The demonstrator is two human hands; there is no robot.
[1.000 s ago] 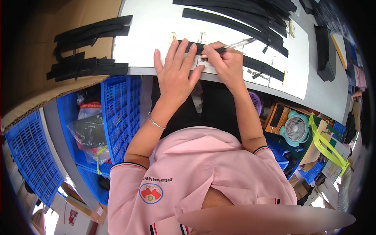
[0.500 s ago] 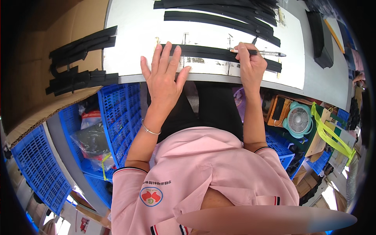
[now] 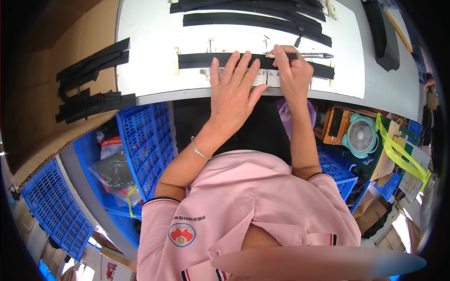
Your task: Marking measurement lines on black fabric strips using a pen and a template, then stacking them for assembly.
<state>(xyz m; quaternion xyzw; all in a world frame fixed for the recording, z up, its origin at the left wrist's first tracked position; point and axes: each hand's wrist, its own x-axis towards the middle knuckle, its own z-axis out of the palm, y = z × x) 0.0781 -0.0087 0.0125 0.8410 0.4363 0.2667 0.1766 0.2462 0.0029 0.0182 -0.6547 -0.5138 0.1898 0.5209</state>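
Observation:
A long black strip (image 3: 194, 61) lies across a white sheet (image 3: 150, 70) on the table, with a bit of yellowish tape (image 3: 176, 61) by its left end. My left hand (image 3: 234, 91) rests flat over the strip's middle, fingers stretched and a little apart. Just to its right, my right hand (image 3: 294, 72) is closed around a pen (image 3: 311, 55). The pen lies nearly level, its light tip pointing left at the strip's far edge beside dark marks on the sheet. Farther back are several more black strips (image 3: 243, 19), loosely piled.
At the left stands an open cardboard box (image 3: 93, 28), with black strips (image 3: 93, 105) over its edge. A black object (image 3: 382, 42) lies on the table's right side. Below the table are blue crates (image 3: 150, 140), a purple basket (image 3: 307, 117) and a teal fan (image 3: 361, 136).
My left hand has slid right along the strip, closer to my right hand, uncovering the strip's left end. My right hand, still holding the pen, has shifted slightly left.

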